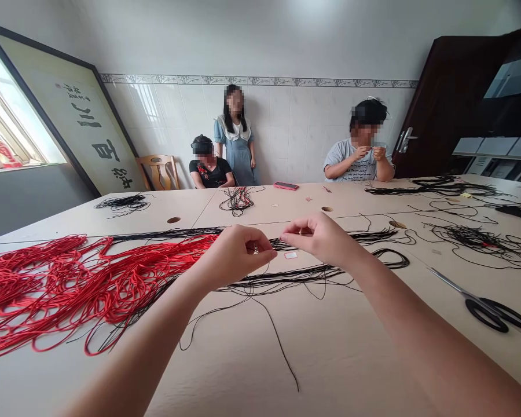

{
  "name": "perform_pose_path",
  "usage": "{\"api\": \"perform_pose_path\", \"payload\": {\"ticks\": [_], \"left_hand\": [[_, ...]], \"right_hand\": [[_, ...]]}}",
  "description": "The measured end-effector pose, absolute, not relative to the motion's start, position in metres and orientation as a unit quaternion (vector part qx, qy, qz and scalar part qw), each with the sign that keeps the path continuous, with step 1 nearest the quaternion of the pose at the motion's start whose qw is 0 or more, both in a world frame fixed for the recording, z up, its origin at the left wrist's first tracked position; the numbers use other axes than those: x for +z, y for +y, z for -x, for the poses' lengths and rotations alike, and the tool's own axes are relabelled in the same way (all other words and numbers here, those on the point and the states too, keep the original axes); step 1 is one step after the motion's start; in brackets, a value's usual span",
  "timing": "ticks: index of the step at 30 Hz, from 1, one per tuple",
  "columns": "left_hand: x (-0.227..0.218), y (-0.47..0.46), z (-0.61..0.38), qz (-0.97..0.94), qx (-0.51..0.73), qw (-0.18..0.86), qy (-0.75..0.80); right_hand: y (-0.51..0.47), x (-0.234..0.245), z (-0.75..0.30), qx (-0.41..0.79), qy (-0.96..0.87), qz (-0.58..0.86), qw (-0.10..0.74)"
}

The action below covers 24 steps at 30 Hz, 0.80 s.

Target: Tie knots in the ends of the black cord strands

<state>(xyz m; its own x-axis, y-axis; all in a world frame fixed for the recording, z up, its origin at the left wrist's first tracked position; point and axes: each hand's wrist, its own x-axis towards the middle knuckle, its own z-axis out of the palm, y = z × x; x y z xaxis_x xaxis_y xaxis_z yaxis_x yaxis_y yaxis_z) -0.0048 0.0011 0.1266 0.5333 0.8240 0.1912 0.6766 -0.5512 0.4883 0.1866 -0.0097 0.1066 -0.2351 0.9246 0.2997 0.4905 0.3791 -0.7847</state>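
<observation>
over a long cream work table point(330, 353), the person's two bare forearms reach in from the bottom edge of the head camera's view. the left hand point(232, 256) is curled nearly closed, its thumb and forefinger drawn together. the right hand point(319, 238) is pinched in the same way, its fingertips point(286, 230) near the left hand's with a narrow gap between. whether either pinch has hold of a thin cord is too fine to tell. a long hank of thin black cord point(330, 277) lies on the table beneath both hands, and a large loose mass of glossy red cord point(56, 289) spreads to the left, touching the black strands. a small white tag with a pink centre point(290, 255) sits just below the right hand. to the right lie steel scissors with black loop handles point(488, 314) and a tangled heap of black cord point(473, 237). farther along is a pink phone point(285, 186). beyond it, a seated person in a grey t-shirt point(358, 165) holds both hands up at chest height, a person in a black top point(208, 172) sits near a wooden chair point(158, 172), and a person in a pale blue dress point(237, 153) stands against a white tiled wall point(278, 121).
</observation>
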Motion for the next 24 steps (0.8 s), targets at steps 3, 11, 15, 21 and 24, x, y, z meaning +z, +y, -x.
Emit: {"api": "perform_pose_path", "payload": {"ticks": [3,11,15,21,24], "left_hand": [[0.1262,0.0016,0.0055,-0.857,0.209,0.187,0.433],[0.1238,0.0011,0.0078,-0.860,0.223,0.189,0.419],[0.1240,0.0021,0.0077,-0.859,0.219,0.190,0.421],[0.1242,0.0020,0.0069,-0.861,0.212,0.193,0.420],[0.1243,0.0011,0.0068,-0.862,0.212,0.192,0.418]], "right_hand": [[-0.0111,0.1078,-0.1850,0.277,-0.735,0.483,0.387],[-0.0133,0.1067,-0.1854,0.285,-0.733,0.487,0.380],[-0.0117,0.1074,-0.1854,0.285,-0.730,0.494,0.376],[-0.0123,0.1079,-0.1848,0.284,-0.730,0.494,0.378],[-0.0129,0.1068,-0.1852,0.280,-0.732,0.493,0.379]]}}
